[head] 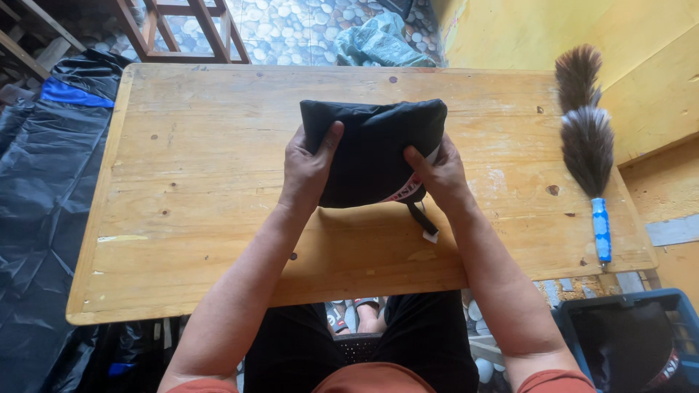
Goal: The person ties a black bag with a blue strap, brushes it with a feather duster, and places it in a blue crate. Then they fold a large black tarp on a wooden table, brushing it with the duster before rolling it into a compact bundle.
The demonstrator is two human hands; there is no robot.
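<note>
Both hands clasp a folded black garment (373, 149) over the middle of the wooden table (204, 182)

The left hand (307, 171) grips its left edge, thumb pressed on top; the right hand (439, 175) grips the right edge — a black strap with a white tag hangs below. A feather duster (587, 142) with a blue handle lies well apart at the table's right edge — a blue crate (681, 309) sits on the floor beyond

Black folded garment (371, 149) (red-and-white trim), pale wooden table (218, 182), brown-and-white feather duster (585, 131), blue patterned handle, pebble-patterned floor (306, 29)
</note>
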